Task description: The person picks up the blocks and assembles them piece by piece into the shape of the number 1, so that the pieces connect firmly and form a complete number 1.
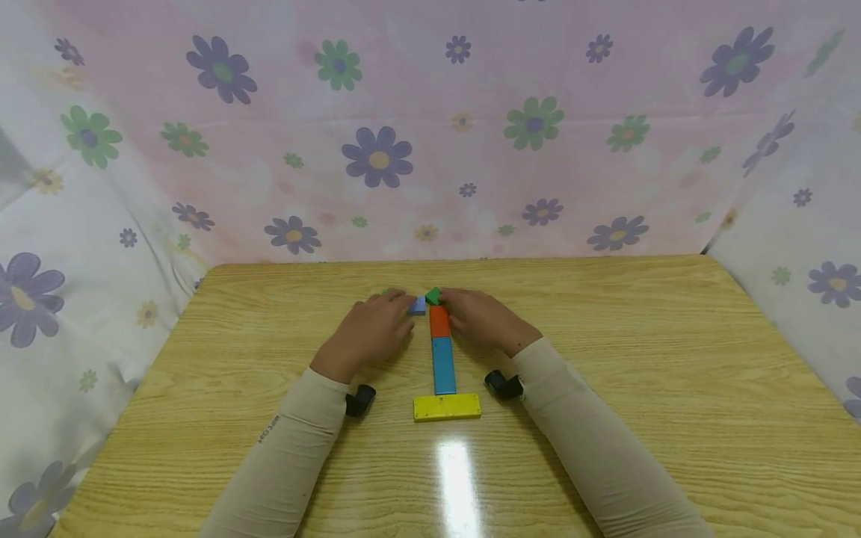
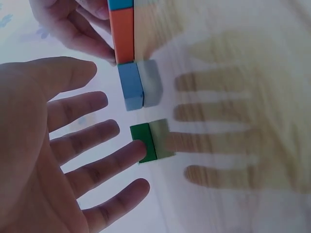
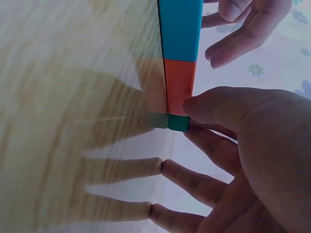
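Observation:
A column of blocks runs away from me: a yellow bar point(image 1: 447, 407), a blue block point(image 1: 443, 365), a red-orange block point(image 1: 440, 321) and a green piece point(image 1: 433, 297) at its far end. My right hand point(image 1: 483, 317) is at the right of that end, thumb by the red-orange block and index fingertip at the green piece. Left of it lies a light-blue block point(image 1: 418, 305), close to the fingertips of my left hand point(image 1: 375, 329). The left fingers are straight and spread; one overlaps a second green block point(image 2: 149, 148) in the left wrist view.
The blocks lie on a wood-grain table point(image 1: 639, 373) with a shiny surface. Behind it hangs a flowered cloth point(image 1: 430, 149), which continues at both sides. Black wrist-worn devices show beneath the left point(image 1: 362, 401) and right point(image 1: 503, 385) forearms.

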A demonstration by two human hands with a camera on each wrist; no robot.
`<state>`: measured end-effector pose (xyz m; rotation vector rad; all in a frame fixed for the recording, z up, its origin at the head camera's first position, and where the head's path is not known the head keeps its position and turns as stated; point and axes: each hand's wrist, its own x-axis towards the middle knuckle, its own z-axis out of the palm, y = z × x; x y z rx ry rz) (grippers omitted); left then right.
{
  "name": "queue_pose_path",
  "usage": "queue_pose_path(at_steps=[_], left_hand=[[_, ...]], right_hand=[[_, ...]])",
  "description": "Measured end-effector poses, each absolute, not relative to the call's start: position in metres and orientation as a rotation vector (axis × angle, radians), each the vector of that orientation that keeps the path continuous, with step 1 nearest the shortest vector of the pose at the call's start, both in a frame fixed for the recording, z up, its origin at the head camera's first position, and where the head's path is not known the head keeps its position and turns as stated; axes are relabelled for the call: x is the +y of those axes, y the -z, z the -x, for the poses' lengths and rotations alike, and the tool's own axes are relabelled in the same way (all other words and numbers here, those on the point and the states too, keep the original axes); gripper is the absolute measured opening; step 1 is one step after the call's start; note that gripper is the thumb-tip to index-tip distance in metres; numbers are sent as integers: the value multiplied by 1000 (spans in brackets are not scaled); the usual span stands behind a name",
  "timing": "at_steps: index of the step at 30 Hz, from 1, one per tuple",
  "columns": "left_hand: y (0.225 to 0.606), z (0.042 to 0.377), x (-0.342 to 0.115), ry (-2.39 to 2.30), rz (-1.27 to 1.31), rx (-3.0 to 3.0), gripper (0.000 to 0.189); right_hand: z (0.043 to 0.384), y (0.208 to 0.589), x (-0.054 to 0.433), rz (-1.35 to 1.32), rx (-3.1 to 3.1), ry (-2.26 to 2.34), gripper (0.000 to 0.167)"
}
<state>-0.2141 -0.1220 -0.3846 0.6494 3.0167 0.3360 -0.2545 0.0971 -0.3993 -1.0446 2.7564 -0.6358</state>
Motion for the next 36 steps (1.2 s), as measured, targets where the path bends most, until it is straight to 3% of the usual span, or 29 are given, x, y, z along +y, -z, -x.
queue_pose_path(at_steps=[18,36], left_hand=[[383,218,-133,-315,-471,2997,49],[386,219,-136,-316,-468,2988,45]], right_hand=[[252,397,97,1024,2745,620,36],[253,398,96,1033,2754,620,34]])
